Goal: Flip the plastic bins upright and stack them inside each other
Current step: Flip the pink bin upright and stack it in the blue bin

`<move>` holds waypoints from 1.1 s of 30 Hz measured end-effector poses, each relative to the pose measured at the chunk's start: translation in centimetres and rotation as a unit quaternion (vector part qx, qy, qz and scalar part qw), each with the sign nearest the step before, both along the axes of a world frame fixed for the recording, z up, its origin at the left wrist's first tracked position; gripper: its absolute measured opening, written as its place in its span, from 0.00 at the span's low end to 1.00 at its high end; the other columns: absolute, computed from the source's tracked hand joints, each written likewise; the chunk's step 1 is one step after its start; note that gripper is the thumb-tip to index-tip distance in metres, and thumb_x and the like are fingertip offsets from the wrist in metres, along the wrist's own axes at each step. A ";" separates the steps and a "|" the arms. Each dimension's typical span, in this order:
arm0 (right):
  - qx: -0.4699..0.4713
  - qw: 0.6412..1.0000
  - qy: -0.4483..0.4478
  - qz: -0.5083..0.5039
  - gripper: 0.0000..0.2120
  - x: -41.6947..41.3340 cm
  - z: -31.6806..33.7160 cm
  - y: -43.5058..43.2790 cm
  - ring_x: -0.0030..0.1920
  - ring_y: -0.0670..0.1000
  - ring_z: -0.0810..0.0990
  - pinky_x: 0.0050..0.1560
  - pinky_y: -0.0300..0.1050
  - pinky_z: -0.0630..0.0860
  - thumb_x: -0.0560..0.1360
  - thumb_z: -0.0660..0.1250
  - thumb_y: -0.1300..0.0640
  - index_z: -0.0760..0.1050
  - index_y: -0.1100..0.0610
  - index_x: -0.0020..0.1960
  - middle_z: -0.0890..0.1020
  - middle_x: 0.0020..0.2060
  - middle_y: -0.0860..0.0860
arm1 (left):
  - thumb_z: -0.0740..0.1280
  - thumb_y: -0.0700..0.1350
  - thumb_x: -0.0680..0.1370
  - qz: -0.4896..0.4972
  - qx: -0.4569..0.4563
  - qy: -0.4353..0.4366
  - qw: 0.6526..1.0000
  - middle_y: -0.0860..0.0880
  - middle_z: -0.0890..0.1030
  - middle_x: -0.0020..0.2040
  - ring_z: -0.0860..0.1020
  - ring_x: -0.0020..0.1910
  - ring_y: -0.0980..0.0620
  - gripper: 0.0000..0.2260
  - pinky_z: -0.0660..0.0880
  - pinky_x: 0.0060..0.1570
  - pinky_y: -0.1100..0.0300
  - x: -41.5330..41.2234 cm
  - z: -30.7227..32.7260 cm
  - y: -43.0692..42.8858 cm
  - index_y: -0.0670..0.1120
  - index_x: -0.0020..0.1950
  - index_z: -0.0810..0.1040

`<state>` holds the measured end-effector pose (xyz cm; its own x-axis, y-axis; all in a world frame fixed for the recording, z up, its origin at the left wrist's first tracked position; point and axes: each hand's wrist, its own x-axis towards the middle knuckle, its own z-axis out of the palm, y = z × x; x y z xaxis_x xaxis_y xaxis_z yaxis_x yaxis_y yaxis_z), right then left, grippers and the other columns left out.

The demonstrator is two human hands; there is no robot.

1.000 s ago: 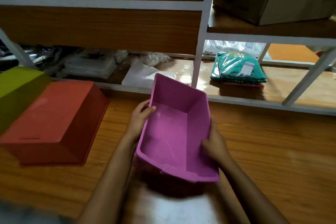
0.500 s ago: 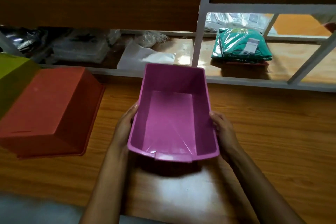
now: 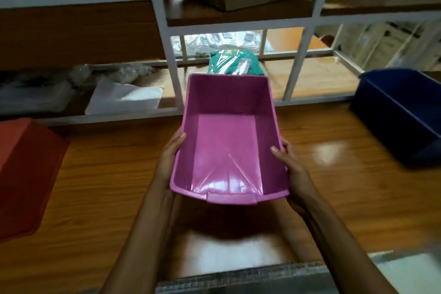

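Note:
I hold a pink plastic bin (image 3: pixel 226 141) upright above the wooden table, its open side facing me. My left hand (image 3: pixel 168 157) grips its left wall and my right hand (image 3: pixel 292 169) grips its right wall. A red bin (image 3: pixel 26 172) lies upside down at the left edge of the view. A dark blue bin (image 3: pixel 401 112) stands upright on the table at the right, with its opening up.
A white metal shelf frame (image 3: pixel 164 38) with wooden boards runs along the back of the wooden table (image 3: pixel 107 174). Packed green cloth (image 3: pixel 235 64), white bags and a cardboard box sit on the shelves. The table's near edge shows at the bottom.
The view has turned to the right: the blue bin has come into sight and the green bin has left it. The pink bin has levelled out and sits higher between my hands.

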<state>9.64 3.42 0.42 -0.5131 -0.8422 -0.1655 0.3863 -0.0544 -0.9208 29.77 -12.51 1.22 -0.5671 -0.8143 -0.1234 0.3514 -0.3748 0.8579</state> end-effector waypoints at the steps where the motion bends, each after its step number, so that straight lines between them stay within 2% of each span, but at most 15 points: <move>1: -0.007 1.000 0.000 -0.010 0.30 -1.2 0.3 1.9 0.47 0.50 0.86 0.43 0.45 0.83 0.70 0.72 0.57 0.69 0.56 0.70 0.85 0.55 0.53 | 0.62 0.42 0.79 -0.004 -0.012 -0.001 1.000 0.45 0.85 0.49 0.84 0.41 0.50 0.15 0.82 0.41 0.59 -1.6 0.4 1.3 0.45 0.65 0.78; 4: -0.034 0.999 -0.005 -0.034 0.29 -4.6 1.5 8.1 0.43 0.49 0.86 0.39 0.43 0.82 0.70 0.71 0.58 0.69 0.57 0.71 0.87 0.48 0.48 | 0.61 0.40 0.81 -0.022 -0.023 0.006 0.999 0.43 0.84 0.53 0.84 0.42 0.51 0.18 0.82 0.43 0.59 -6.1 1.0 5.9 0.44 0.70 0.74; 9: -0.052 0.996 0.006 -0.071 0.30 -10.4 2.4 17.7 0.45 0.53 0.86 0.39 0.46 0.82 0.69 0.68 0.56 0.69 0.57 0.71 0.85 0.53 0.53 | 0.62 0.43 0.78 -0.081 -0.019 0.062 0.995 0.44 0.83 0.55 0.85 0.44 0.50 0.22 0.83 0.44 0.56 -13.2 1.6 14.6 0.45 0.74 0.70; 12: -0.063 0.993 0.025 -0.099 0.29 -13.6 3.3 22.3 0.46 0.52 0.86 0.41 0.47 0.83 0.69 0.66 0.57 0.69 0.56 0.71 0.86 0.52 0.52 | 0.61 0.43 0.80 -0.102 -0.017 0.081 0.991 0.46 0.85 0.53 0.85 0.45 0.50 0.20 0.83 0.43 0.56 -17.2 2.2 18.5 0.46 0.73 0.71; 15: -0.064 0.990 0.043 -0.116 0.30 -16.6 4.3 25.6 0.50 0.56 0.85 0.48 0.52 0.84 0.69 0.67 0.56 0.69 0.55 0.72 0.84 0.56 0.55 | 0.60 0.43 0.80 -0.120 -0.030 0.096 0.988 0.46 0.85 0.52 0.85 0.45 0.50 0.20 0.82 0.43 0.55 -20.8 3.2 21.6 0.45 0.73 0.70; 17: -0.065 0.989 0.052 -0.125 0.31 -18.7 5.0 27.3 0.51 0.58 0.85 0.47 0.54 0.83 0.70 0.68 0.55 0.68 0.54 0.72 0.84 0.57 0.55 | 0.58 0.41 0.81 -0.128 -0.042 0.105 0.985 0.47 0.85 0.50 0.85 0.43 0.51 0.20 0.82 0.41 0.57 -23.1 4.2 23.1 0.43 0.74 0.67; 19: -0.069 0.987 0.064 -0.133 0.31 -20.9 5.9 28.4 0.50 0.58 0.86 0.45 0.53 0.83 0.70 0.68 0.54 0.68 0.54 0.73 0.83 0.57 0.55 | 0.57 0.41 0.82 -0.143 -0.053 0.119 0.981 0.47 0.86 0.49 0.85 0.42 0.51 0.21 0.82 0.39 0.57 -25.5 5.2 23.8 0.42 0.75 0.66; 22: -0.076 0.984 0.077 -0.140 0.33 -24.4 7.0 29.2 0.51 0.57 0.85 0.44 0.52 0.83 0.68 0.68 0.56 0.67 0.54 0.73 0.83 0.58 0.55 | 0.58 0.42 0.82 -0.158 -0.063 0.135 0.976 0.46 0.85 0.53 0.85 0.46 0.50 0.21 0.83 0.42 0.55 -29.1 6.4 24.0 0.44 0.76 0.66; 25: -0.074 0.982 0.093 -0.143 0.32 -28.4 7.9 29.0 0.53 0.61 0.84 0.47 0.56 0.83 0.67 0.68 0.56 0.69 0.51 0.72 0.81 0.61 0.56 | 0.60 0.44 0.82 -0.169 -0.073 0.153 0.971 0.46 0.83 0.54 0.84 0.48 0.50 0.21 0.82 0.44 0.55 -33.2 7.1 23.4 0.45 0.75 0.67; 28: -0.078 0.980 0.116 -0.143 0.31 -32.7 9.1 28.0 0.50 0.59 0.85 0.43 0.53 0.83 0.66 0.68 0.57 0.70 0.49 0.69 0.81 0.59 0.55 | 0.61 0.47 0.81 -0.173 -0.074 0.172 0.967 0.45 0.82 0.54 0.84 0.48 0.49 0.24 0.82 0.44 0.54 -37.4 7.6 22.4 0.42 0.76 0.65; 33: -0.076 0.979 0.139 -0.129 0.33 -40.0 11.4 26.2 0.47 0.56 0.85 0.40 0.50 0.83 0.66 0.66 0.58 0.69 0.49 0.71 0.81 0.59 0.56 | 0.56 0.45 0.84 -0.181 -0.091 0.201 0.958 0.43 0.79 0.56 0.83 0.49 0.46 0.20 0.81 0.45 0.50 -44.6 8.5 21.0 0.41 0.75 0.65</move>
<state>-30.39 29.65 11.79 -0.7200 -0.6821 0.1275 0.0772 -0.2613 -0.9622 -14.83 8.47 9.71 -0.7887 -0.5423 0.2896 0.5423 -0.3918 0.7432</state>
